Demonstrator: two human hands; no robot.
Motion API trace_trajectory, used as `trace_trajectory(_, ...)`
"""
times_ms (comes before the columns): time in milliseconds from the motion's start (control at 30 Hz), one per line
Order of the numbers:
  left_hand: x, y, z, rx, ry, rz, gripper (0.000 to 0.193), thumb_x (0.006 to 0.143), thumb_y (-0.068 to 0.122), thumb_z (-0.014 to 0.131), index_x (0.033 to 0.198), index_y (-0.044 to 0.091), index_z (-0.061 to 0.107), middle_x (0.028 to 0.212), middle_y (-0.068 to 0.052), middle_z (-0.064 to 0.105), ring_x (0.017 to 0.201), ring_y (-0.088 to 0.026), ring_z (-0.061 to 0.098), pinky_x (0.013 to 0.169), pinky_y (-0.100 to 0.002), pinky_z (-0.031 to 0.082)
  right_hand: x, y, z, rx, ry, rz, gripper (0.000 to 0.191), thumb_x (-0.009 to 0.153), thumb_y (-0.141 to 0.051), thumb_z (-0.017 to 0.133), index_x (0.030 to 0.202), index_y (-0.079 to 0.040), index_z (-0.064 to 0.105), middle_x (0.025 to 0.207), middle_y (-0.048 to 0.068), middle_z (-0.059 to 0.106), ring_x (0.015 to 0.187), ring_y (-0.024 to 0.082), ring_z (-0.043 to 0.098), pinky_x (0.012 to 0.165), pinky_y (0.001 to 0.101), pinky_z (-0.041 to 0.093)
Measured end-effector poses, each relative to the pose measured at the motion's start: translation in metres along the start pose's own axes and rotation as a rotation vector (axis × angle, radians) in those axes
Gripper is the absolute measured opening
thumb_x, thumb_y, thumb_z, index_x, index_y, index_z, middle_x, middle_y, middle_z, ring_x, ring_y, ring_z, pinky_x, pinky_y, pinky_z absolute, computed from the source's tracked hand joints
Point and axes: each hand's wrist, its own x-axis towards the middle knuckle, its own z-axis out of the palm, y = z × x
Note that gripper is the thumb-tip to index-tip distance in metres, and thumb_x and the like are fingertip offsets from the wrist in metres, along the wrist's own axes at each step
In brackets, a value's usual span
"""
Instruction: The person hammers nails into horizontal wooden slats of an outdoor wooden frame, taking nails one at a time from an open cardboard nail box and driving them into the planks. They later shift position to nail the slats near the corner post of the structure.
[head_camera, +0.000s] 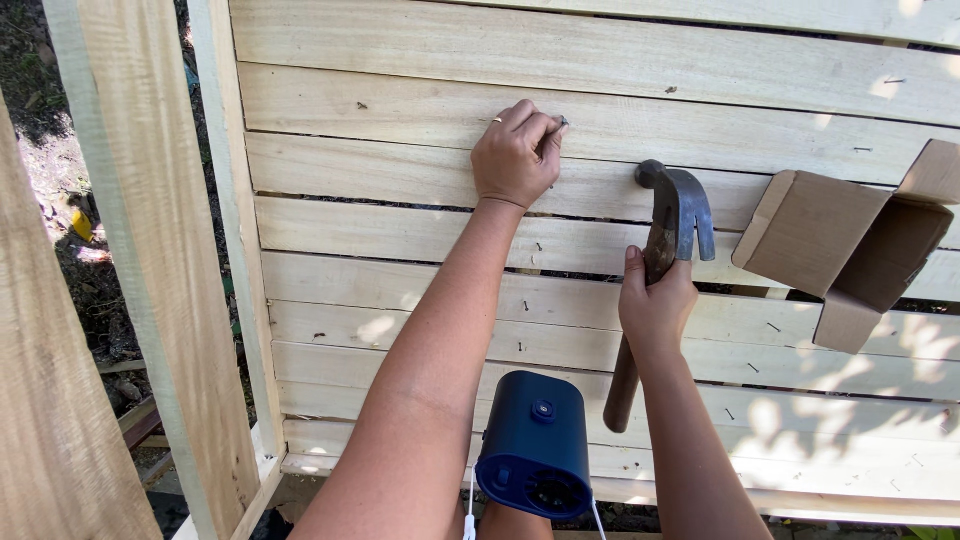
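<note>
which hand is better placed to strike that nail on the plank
The right hand, most likely: it already grips the hammer near its head, close below the nail. The left hand is pinching the nail against the plank, so it is busy steadying.

You have bare slats of the pale wooden slatted panel between your arms, while the open brown cardboard box crowds the hammer's right side.

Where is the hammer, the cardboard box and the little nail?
hammer (682, 205): head view, on the dark metal head.
cardboard box (812, 232): head view, on its closed brown side.
nail (563, 121): head view, on the tip showing at the left hand's fingers.
</note>
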Motion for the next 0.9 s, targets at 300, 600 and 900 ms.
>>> trace_trajectory(300,0.003,-0.004,0.000,-0.011,-0.024,-0.017,0.015,0.084,0.022,0.080,0.076,0.019,0.067,0.082,0.007,0.062,0.080,-0.015,0.066,0.063,-0.031,0.055,0.024,-0.081,-0.003,0.201,-0.113,-0.043,0.026,0.109,-0.022,0.063,0.119,0.002,0.058,0.070,0.006,0.063,0.058,0.015,0.063,0.055,0.0329,0.050)
trace_trajectory(600,0.006,-0.007,-0.002,-0.024,-0.019,-0.002,0.012,0.085,0.020,0.077,0.079,0.018,0.067,0.084,0.005,0.062,0.083,-0.017,0.067,0.066,-0.033,0.056,0.042,-0.084,0.017,-0.080,-0.219,-0.075,0.033,0.107,-0.027,0.066,0.111,0.004,0.054,0.081,0.023,0.070,0.075,0.046,0.069,0.066,0.0493,0.052)
trace_trajectory(900,0.002,-0.010,-0.001,-0.046,-0.095,-0.053,0.013,0.088,0.028,0.078,0.090,0.019,0.068,0.091,0.005,0.063,0.086,-0.019,0.069,0.070,-0.034,0.056,0.031,-0.041,0.039,-0.034,-0.125,-0.081,0.033,0.105,-0.024,0.065,0.118,0.004,0.054,0.086,0.024,0.072,0.076,0.046,0.070,0.067,0.0494,0.054)
